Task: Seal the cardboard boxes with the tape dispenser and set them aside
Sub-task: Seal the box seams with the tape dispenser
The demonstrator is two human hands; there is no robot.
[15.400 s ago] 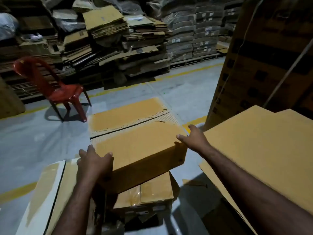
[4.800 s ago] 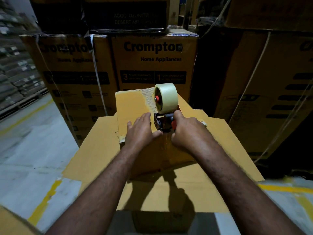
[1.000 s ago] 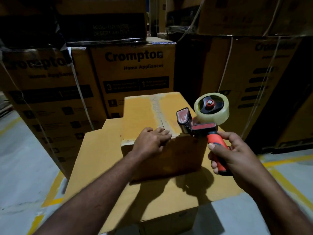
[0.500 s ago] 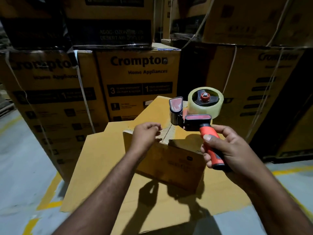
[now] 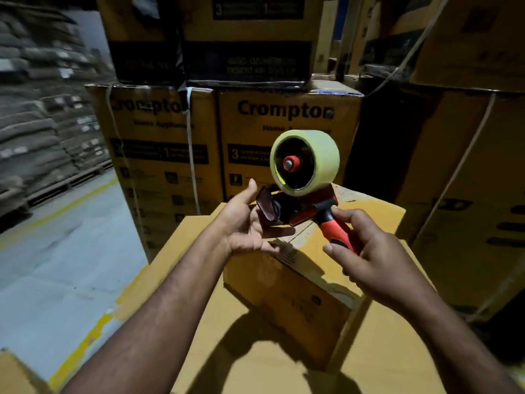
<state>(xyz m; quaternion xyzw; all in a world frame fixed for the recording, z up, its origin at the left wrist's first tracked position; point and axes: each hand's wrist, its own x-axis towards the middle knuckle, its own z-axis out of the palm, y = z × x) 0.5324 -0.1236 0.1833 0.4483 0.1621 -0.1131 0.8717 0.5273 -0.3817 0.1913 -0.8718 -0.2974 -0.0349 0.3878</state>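
right hand [image 5: 377, 265] holds tape dispenser [image 5: 305, 189] above box [image 5: 295, 291].

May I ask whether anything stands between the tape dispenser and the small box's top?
Only the left hand, open by the front of the tape dispenser, over the left edge of the box; nothing else visible does.

Tape roll [image 5: 321, 155] pale yellow-green; dispenser handle [image 5: 336, 231] orange-red, black-tipped; cardboard box [image 5: 298, 291] mustard-brown; floor [image 5: 56, 251] seemingly grey, yellow-striped.

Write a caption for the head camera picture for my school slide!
Right hand grips the tape dispenser over a small cardboard box while the open left hand hovers at its front end.
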